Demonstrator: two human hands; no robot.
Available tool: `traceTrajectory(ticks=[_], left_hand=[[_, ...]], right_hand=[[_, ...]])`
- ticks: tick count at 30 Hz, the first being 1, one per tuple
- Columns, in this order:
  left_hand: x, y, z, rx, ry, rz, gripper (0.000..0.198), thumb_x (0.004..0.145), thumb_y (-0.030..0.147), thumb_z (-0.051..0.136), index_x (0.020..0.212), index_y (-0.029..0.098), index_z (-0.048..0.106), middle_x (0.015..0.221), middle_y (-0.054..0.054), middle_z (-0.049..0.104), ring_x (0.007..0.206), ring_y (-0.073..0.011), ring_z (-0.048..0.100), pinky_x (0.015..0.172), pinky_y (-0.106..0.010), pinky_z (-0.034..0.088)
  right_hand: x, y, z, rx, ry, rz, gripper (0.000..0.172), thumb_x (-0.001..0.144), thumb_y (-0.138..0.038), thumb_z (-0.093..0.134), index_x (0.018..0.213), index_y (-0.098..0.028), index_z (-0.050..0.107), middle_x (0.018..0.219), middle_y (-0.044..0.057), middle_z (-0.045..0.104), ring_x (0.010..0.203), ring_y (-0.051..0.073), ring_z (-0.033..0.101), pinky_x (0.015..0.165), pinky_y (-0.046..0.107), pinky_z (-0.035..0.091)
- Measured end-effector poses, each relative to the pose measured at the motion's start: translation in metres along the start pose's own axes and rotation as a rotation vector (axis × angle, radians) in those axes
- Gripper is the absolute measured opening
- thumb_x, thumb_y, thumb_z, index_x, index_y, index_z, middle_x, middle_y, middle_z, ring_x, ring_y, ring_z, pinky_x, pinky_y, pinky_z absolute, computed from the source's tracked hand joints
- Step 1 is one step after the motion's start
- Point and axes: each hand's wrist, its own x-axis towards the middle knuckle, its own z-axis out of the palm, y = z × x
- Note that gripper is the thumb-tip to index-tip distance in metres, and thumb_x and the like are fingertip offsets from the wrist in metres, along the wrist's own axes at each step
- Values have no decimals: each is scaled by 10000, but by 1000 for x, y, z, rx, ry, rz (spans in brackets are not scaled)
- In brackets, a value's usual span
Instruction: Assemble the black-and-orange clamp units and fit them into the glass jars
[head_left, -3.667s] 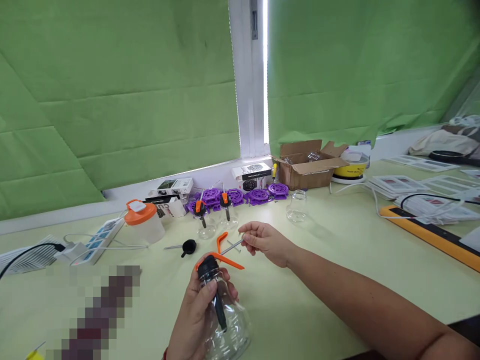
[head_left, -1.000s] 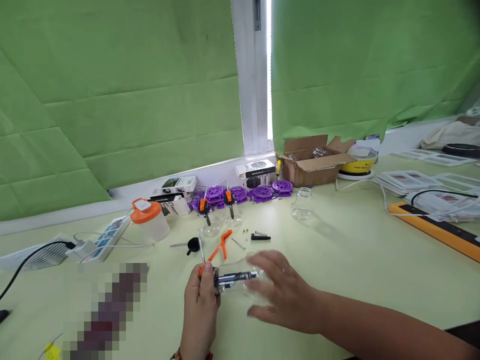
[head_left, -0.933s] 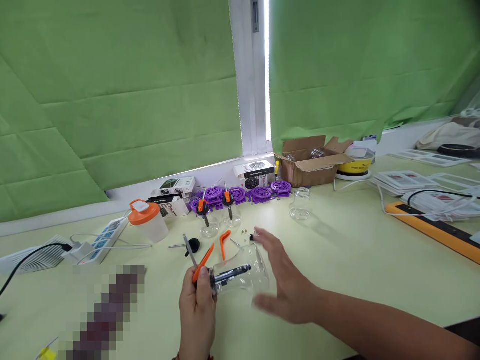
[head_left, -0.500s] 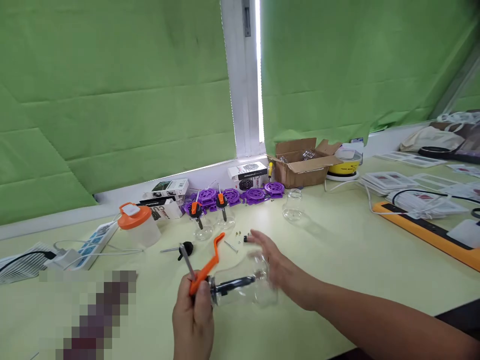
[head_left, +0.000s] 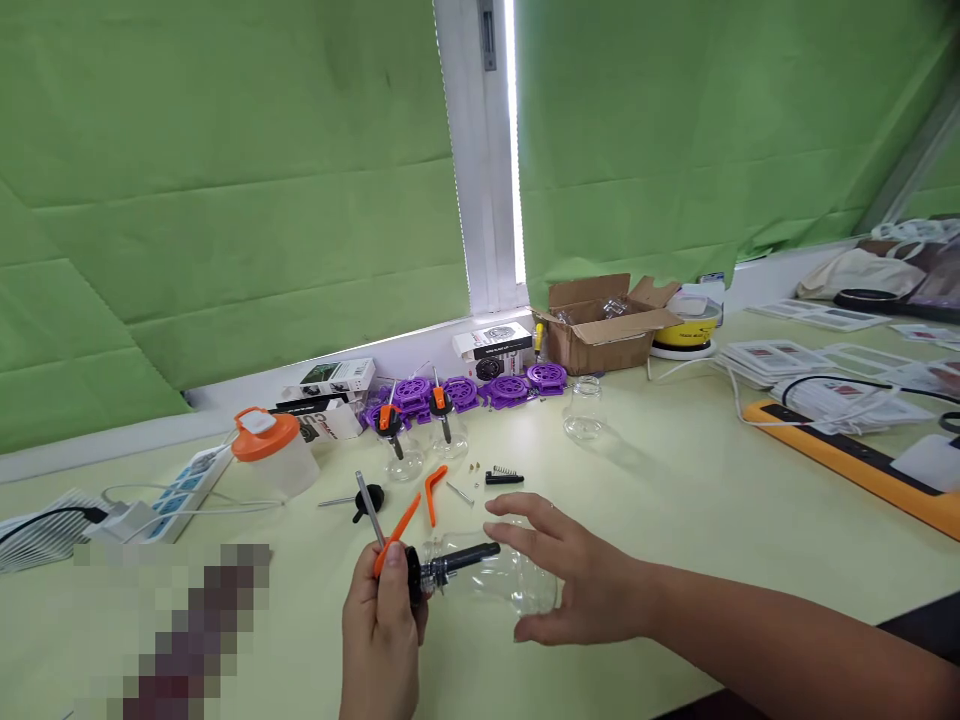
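My left hand (head_left: 386,610) grips a black bottle cap (head_left: 413,575) at the lower middle, with an orange lever (head_left: 397,535) and a metal rod (head_left: 368,510) sticking up from it. A clear bottle (head_left: 517,585) lies sideways at the cap, its neck toward my left hand and a black tube (head_left: 472,556) inside it. Around the bottle's wide end, my right hand (head_left: 581,570) is curved with fingers and thumb apart. Beyond the hands lie another orange lever (head_left: 433,488), a screw (head_left: 460,493), a black part with a spring (head_left: 504,477) and a black cap with a rod (head_left: 369,501).
Two bottles with black-and-orange tops (head_left: 403,460) stand behind, before several purple round parts (head_left: 510,389). Another clear bottle (head_left: 583,415) stands by a cardboard box (head_left: 604,345). An orange-lidded container (head_left: 274,460) and power strip (head_left: 193,490) are left; an orange-and-black bar (head_left: 847,470) is right.
My right hand has come round the bottle's wide end, uncovering the black spring part. The bottle's and lever's angles have changed slightly in my left hand's grip.
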Motion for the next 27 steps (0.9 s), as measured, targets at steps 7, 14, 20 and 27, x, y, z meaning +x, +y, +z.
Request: traceTrajectory(ticks=[7,14,20,27], left_hand=[[17,-16,-11,-12,26,7,401,745,582,580,782,189,509,608,35,497,515,-97,491,395,-178,349],[26,-10,-22,-168,34,-27,381,742,538,610,802,174,516,632,6,601,462,-90,484,451,-229,398],[26,-18,-20,-241,-128,-163,368,690,457,695,837,156,543,745,-31,647,554,-126,570,505,-266,438],[22,-16,-16,-264,-224,-242,343,689,394,708,904,176,553,756,-11,636,597,-137,598,548,-277,464]], right_hand=[[-14,11,-29,-111,9,177,614,617,-204,704,1199,-205,511,1259,133,479,1209,274,434,991,426,397],[-46,95,-32,15,485,775,705,588,-415,765,1194,-204,471,1271,134,468,1077,264,540,886,413,468],[-55,133,-22,-142,472,992,739,610,-480,715,1225,-188,428,1244,123,508,1166,298,472,967,439,391],[-48,153,-28,-427,480,965,821,616,-485,690,1284,-122,380,1290,188,437,1213,351,393,996,472,340]])
